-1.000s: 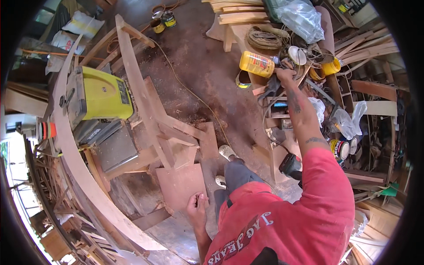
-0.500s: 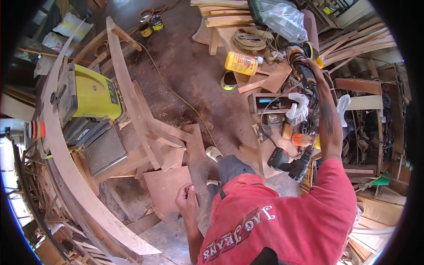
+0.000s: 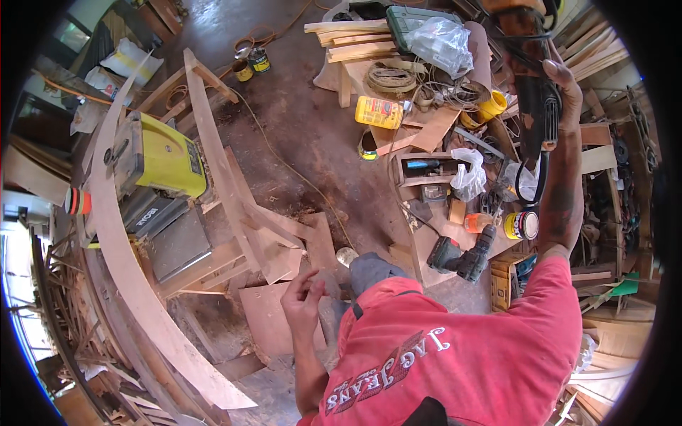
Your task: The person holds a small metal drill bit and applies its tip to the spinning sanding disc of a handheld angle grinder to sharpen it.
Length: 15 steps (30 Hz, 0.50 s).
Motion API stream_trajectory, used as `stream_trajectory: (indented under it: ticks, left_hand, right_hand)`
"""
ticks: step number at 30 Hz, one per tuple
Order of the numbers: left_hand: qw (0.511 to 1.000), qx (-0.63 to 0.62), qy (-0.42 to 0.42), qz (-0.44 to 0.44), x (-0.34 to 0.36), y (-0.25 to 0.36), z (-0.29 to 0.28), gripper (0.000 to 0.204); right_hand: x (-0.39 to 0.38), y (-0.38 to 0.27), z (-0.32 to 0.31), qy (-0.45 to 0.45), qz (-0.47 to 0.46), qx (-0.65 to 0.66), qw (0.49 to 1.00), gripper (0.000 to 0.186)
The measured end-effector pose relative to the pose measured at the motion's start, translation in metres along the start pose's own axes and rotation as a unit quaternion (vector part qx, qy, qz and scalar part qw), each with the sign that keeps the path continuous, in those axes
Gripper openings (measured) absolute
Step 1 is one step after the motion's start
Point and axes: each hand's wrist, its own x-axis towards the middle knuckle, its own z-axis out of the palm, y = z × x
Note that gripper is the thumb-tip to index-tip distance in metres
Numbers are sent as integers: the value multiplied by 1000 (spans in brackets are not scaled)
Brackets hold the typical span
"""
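Fingers of your right hand (image 3: pixel 558 85) wrap a dark, corded power tool (image 3: pixel 534 106) held up at far right above the cluttered workbench (image 3: pixel 426 234); your left hand (image 3: pixel 304 302) hangs empty, fingers loosely curled, near rough plywood offcuts (image 3: pixel 273 312) and the curved plank (image 3: pixel 121 255)

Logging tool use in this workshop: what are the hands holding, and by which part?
The right hand grips a dark power tool around its body. The left hand holds nothing.
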Motion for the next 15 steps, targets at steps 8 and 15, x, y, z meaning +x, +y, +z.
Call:
stream_trajectory:
  ticks: [8,15]
  left_hand:
    - [946,-248,16,210,-19,59,22,64]
    - [881,-353,218,228,-210,-3,-47,59]
  right_hand:
    - [-82,0,152,-377,67,1,924,98]
    - [-284,-5,298,-732,78,24,676,104]
